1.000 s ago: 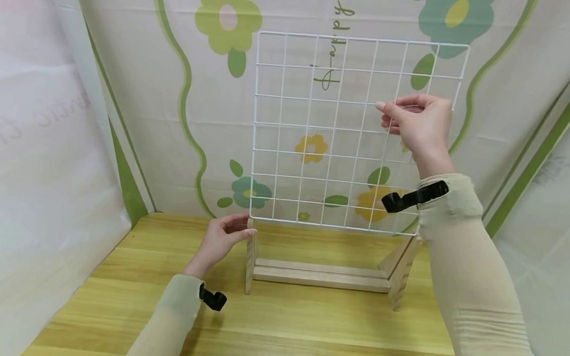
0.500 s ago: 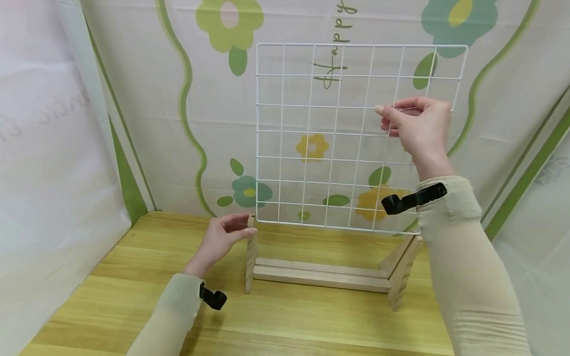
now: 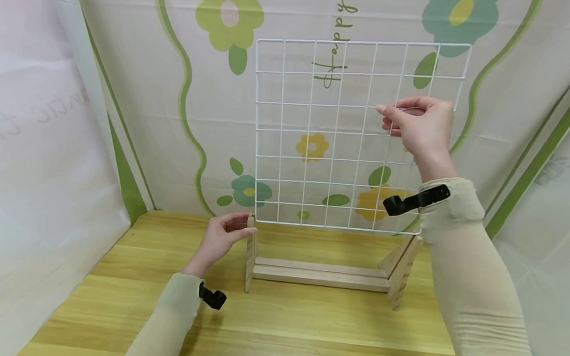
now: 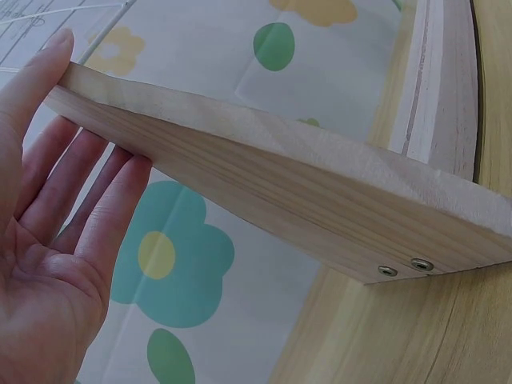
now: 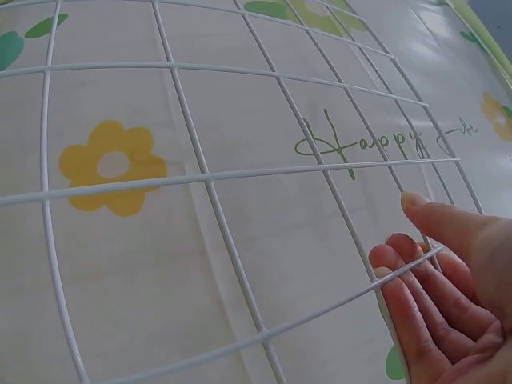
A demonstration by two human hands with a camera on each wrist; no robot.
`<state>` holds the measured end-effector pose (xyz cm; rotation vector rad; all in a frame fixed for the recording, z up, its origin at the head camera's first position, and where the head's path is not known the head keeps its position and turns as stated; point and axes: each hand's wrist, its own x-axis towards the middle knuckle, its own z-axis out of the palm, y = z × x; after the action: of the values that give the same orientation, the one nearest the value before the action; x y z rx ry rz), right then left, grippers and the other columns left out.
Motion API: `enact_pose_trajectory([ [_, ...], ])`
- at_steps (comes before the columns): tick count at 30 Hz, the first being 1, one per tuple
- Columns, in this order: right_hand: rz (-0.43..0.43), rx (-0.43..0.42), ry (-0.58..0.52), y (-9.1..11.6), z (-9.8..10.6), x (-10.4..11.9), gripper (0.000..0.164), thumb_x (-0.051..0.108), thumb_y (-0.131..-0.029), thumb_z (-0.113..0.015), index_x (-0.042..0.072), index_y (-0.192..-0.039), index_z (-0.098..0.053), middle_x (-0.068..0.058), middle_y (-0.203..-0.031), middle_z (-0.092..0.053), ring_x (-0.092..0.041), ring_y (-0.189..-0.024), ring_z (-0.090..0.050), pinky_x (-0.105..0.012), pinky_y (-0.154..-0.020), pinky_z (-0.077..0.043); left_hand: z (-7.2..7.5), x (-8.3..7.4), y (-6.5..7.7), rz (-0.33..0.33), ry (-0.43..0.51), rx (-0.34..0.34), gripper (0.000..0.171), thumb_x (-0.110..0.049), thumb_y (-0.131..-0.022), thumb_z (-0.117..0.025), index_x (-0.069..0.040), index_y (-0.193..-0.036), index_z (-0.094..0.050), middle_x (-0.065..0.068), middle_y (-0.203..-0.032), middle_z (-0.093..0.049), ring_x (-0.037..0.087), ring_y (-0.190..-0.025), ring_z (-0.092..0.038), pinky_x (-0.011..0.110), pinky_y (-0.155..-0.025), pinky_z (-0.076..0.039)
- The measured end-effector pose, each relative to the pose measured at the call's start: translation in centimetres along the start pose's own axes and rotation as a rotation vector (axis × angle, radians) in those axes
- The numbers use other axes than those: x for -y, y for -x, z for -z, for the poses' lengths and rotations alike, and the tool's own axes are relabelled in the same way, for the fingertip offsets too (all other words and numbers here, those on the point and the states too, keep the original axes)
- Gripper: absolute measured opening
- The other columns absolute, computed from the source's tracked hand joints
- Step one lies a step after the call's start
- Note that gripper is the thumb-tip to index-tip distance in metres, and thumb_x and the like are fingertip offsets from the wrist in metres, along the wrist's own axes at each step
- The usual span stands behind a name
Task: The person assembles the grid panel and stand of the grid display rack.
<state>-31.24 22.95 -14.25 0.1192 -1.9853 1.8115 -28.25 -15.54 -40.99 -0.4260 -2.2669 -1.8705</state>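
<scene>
In the head view my right hand (image 3: 426,123) holds a white wire grid panel (image 3: 335,132) near its right side, thumb and fingers around the wires. The panel stands upright above a pale wooden stand (image 3: 321,278). Its lower corners are right at the tops of the stand's two side pieces, the left one just inside the left piece. My left hand (image 3: 220,241) holds the top of that left side piece (image 4: 264,176); in the left wrist view the thumb lies by its upper edge and the fingertips touch the outer face. In the right wrist view the right fingers (image 5: 424,308) overlap the wires.
The stand rests on a yellow wood-grain table (image 3: 307,333). Behind it hangs a white cloth (image 3: 288,93) printed with flowers and the word Happy. Pale sheets (image 3: 38,135) flank the table on both sides. Two screw heads (image 4: 421,264) show low on the left side piece.
The grid panel's lower left corner has moved from on top of the left side piece to just inside it. Its upper left corner dipped, then rose slightly. My left hand has stayed put.
</scene>
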Motion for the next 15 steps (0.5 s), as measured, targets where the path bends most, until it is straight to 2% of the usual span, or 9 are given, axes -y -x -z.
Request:
enact_pose_trajectory([
  [15, -0.006, -0.004, -0.023, 0.20, 0.08, 0.31, 0.040, 0.022, -0.066, -0.098, 0.004, -0.094, -0.075, -0.008, -0.085, -0.076, -0.020, -0.069, -0.073, -0.027, -0.064, -0.060, 0.14, -0.14, 0.23, -0.001, -0.003, 0.002, 0.051, -0.030, -0.086, -0.085, -0.009, -0.130, -0.069, 0.008, -0.119, -0.071, 0.025, -0.109, -0.066, 0.030, -0.089, -0.056],
])
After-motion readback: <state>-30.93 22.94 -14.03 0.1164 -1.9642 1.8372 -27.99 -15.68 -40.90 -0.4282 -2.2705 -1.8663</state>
